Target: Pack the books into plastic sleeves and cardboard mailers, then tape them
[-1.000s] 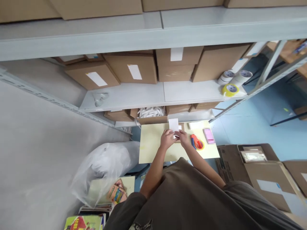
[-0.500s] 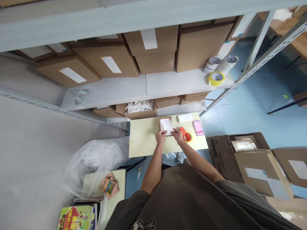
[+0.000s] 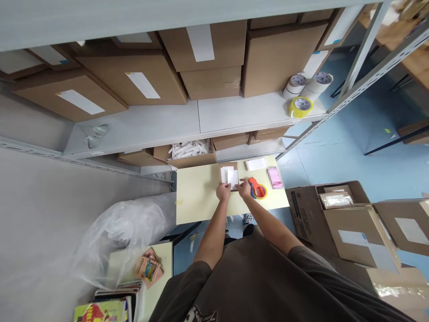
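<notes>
A small brown cardboard box lies on a pale yellow table below me. A white paper label rests on its top. My left hand and my right hand are both at the near edge of the box, fingers curled onto the label's lower edge. An orange tape dispenser with yellow tape sits just right of my right hand. A white slip and a pink pad lie further right on the table.
Grey metal shelving holds labelled brown cartons and several tape rolls. An open carton of white pieces sits under it. Cardboard boxes stand on the blue floor at right. A clear plastic bag and books are at left.
The label was held raised above the box; it now lies flat on the box top with both hands at its near edge. The camera has tilted and shifted.
</notes>
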A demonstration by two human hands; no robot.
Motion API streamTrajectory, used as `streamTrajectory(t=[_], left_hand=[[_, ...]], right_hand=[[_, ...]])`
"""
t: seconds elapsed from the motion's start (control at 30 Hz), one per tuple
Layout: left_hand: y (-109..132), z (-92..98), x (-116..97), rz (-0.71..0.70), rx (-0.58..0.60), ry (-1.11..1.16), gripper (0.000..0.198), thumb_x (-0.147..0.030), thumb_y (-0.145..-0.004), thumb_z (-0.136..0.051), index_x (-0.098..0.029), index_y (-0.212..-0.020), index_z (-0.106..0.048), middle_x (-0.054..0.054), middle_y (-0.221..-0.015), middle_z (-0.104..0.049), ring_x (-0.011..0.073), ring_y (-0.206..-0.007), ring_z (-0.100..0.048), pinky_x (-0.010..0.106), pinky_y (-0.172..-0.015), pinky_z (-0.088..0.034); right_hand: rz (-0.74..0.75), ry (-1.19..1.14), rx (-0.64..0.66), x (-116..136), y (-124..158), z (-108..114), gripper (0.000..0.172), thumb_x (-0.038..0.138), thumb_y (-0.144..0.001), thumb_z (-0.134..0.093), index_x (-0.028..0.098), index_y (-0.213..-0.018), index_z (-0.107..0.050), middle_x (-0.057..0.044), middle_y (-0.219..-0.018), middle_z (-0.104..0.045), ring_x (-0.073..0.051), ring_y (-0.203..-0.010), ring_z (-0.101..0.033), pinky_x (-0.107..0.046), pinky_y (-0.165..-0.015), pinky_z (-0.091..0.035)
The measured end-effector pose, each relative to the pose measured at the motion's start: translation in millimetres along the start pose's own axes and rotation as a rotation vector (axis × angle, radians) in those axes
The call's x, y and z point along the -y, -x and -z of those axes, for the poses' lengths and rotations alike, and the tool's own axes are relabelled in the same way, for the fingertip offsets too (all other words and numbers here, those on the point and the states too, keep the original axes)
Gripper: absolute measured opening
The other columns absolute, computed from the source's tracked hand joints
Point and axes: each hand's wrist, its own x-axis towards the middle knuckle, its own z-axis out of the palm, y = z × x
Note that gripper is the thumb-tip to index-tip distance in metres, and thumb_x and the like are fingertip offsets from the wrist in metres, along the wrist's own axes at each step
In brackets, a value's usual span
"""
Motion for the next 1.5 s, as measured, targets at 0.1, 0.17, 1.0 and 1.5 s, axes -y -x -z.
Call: streamTrajectory(t=[0.1,0.17,1.0,1.5], left_hand=[[-4,-2.9,-1,-0.010,0.015,-0.035,0.030,-0.045,-0.096,-0.065,-0.024,-0.099,-0.087,0.012,-0.104,-0.083,0.0276,-0.093,-0.075,0.033,-0.076,-0.049],[-6,-4.8,-2,-0.016,0.024,-0.069,0.030,-0.045,-0.097,-0.065,-0.024,-0.100,-0.087,0.013,-0.105,-0.083,0.0281,-0.095,-0.075,0.033,-0.076,-0.049],[-61,-9.1,21,-0.561,0.156,-0.215,0.072,-0.054,-0.106,-0.048,-0.028,-0.172,-0.040,0.004,-0.183,-0.022,0.0334,-0.171,-0.003,0.055,-0.135,-0.024],[-54,79.7,139,-0.134,0.136,0.437,0.064,-0.064,-0.104,-0.055,-0.022,-0.151,-0.064,0.015,-0.145,-0.072,0.0304,-0.140,-0.064,0.046,-0.122,-0.045]], right_hand=[[-0.023,0.020,-0.034,-1,-4,-5,0.033,0.029,-0.077,-0.079,0.025,-0.105,-0.063,0.001,-0.079,-0.069,-0.023,-0.077,-0.070,-0.032,-0.074,-0.054],[-0.048,0.043,-0.051,-1,-5,-6,0.032,0.026,-0.075,-0.079,0.026,-0.101,-0.062,0.001,-0.079,-0.070,-0.023,-0.076,-0.070,-0.031,-0.073,-0.053],[0.520,0.699,0.083,-71,35,-22,0.066,0.028,-0.106,-0.040,0.020,-0.172,-0.039,-0.007,-0.179,-0.033,-0.035,-0.165,-0.031,-0.055,-0.126,-0.041],[0.169,-0.013,0.129,-12,22,-97,0.072,0.058,-0.092,-0.066,0.019,-0.153,-0.059,-0.019,-0.147,-0.069,-0.035,-0.135,-0.066,-0.051,-0.115,-0.050]])
